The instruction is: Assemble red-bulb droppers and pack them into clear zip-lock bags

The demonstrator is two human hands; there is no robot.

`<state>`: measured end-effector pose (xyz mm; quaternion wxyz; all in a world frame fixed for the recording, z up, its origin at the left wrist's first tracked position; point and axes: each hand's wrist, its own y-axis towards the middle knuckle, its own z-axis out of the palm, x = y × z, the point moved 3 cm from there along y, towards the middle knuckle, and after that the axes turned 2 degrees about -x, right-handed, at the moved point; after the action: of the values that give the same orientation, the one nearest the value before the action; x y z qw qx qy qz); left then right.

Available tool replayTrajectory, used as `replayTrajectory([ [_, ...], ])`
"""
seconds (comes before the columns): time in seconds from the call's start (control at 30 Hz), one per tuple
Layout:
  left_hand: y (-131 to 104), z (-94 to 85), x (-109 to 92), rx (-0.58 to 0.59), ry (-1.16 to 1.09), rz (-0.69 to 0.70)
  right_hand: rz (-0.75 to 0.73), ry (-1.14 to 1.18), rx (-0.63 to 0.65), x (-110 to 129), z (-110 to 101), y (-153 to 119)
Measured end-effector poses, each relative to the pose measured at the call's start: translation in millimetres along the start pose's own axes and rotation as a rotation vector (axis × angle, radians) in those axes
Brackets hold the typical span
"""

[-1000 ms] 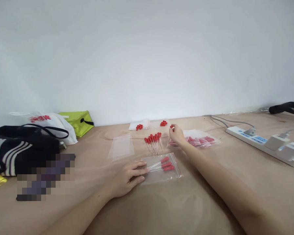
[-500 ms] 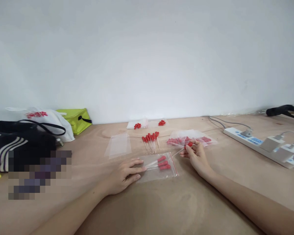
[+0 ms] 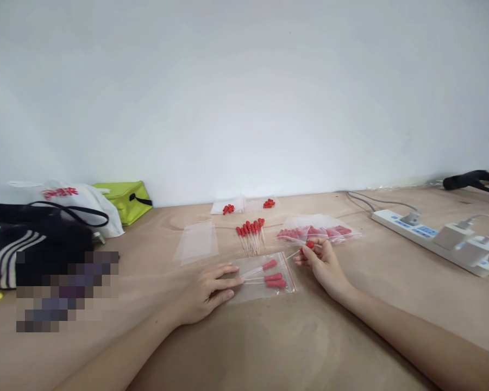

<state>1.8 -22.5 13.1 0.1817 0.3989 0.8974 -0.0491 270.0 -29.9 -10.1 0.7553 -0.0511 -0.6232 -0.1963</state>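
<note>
A clear zip bag (image 3: 248,294) lies on the table with three red-bulbed droppers (image 3: 270,264) inside, bulbs toward its red-edged mouth on the right. My left hand (image 3: 209,290) rests on the bag's left end, fingers stretched out and spread. In my right hand (image 3: 325,266), thumb and fingers pinch the red bulb of another dropper (image 3: 308,247). Its thin clear tube points left, with the tip at the bag's mouth; whether the tip is inside I cannot tell. Beyond the bag lies a loose row of several droppers (image 3: 250,231).
Filled bags of droppers (image 3: 321,225) lie behind my right hand. Flat unused-looking bags (image 3: 198,241) are at left, and two bags with red bulbs (image 3: 228,209) lie by the wall. A power strip (image 3: 421,233) stands right; a black bag (image 3: 36,239) and a green bag (image 3: 124,201) stand left.
My right hand has moved slightly left and down with its dropper, nearer the bag's mouth. Inside the bag, the droppers have shifted and spread apart. My left hand has stayed put.
</note>
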Motion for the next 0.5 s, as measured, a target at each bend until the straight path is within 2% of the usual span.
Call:
replayTrajectory([
  [0.1,-1,0.2,0,-0.002,0.000,0.004,-0.001,-0.131,0.110,-4,2,0],
  [0.3,0,-1.0,-1,-0.006,-0.002,0.004,-0.127,-0.477,0.384,-8,9,-3],
  [0.4,1,-0.8,-1,0.001,0.004,0.003,-0.149,-0.502,0.596,-4,17,-9],
  [0.5,1,-0.4,-1,-0.003,0.013,0.004,-0.117,-0.418,0.783,2,22,-12],
])
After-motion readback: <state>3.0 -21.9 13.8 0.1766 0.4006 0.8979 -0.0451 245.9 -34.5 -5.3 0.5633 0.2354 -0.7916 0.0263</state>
